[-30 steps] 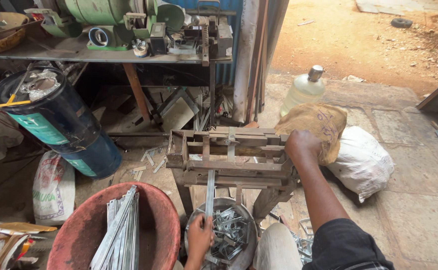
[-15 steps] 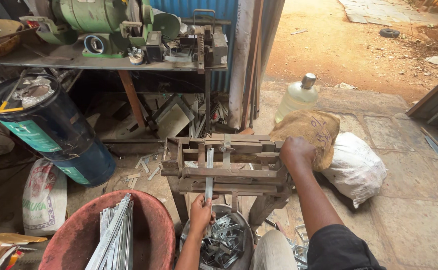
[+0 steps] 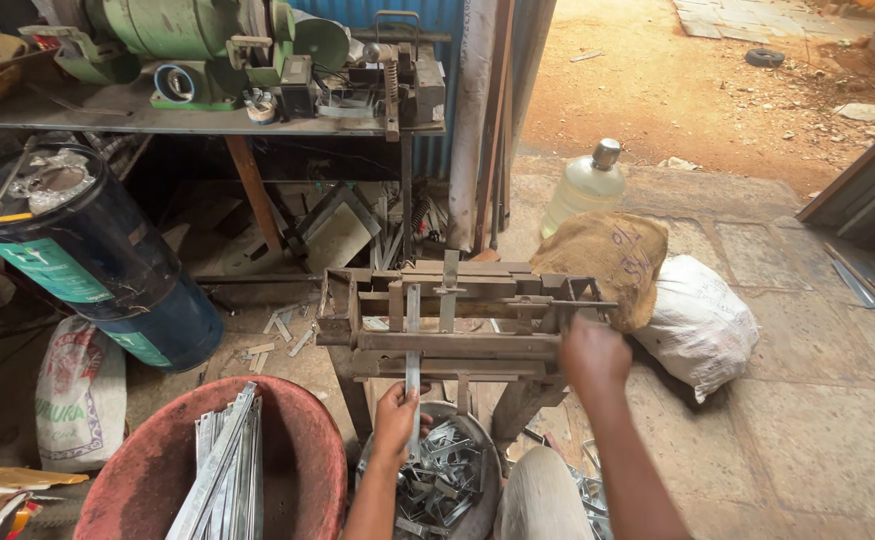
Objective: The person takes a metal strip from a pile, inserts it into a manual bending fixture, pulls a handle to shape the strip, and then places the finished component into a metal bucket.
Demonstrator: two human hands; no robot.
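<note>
My left hand (image 3: 398,420) grips a thin flat metal strip (image 3: 413,335) that stands upright and runs up into a rusty metal bending jig (image 3: 458,310) on a stand. My right hand (image 3: 593,355) is closed on the jig's lever bar at its right end. Below the jig a round metal pan (image 3: 448,475) holds several short bent metal pieces. A red tub (image 3: 298,460) at the lower left holds a bundle of long flat strips (image 3: 223,470).
A blue drum (image 3: 88,260) leans at the left beside a white sack (image 3: 78,395). A bench (image 3: 198,120) with a green machine stands behind. A burlap sack (image 3: 608,255), a white bag (image 3: 698,320) and a plastic bottle (image 3: 583,185) lie right of the jig.
My left hand has pushed the strip further up into the jig. My right hand has come down along the jig's right end with the lever.
</note>
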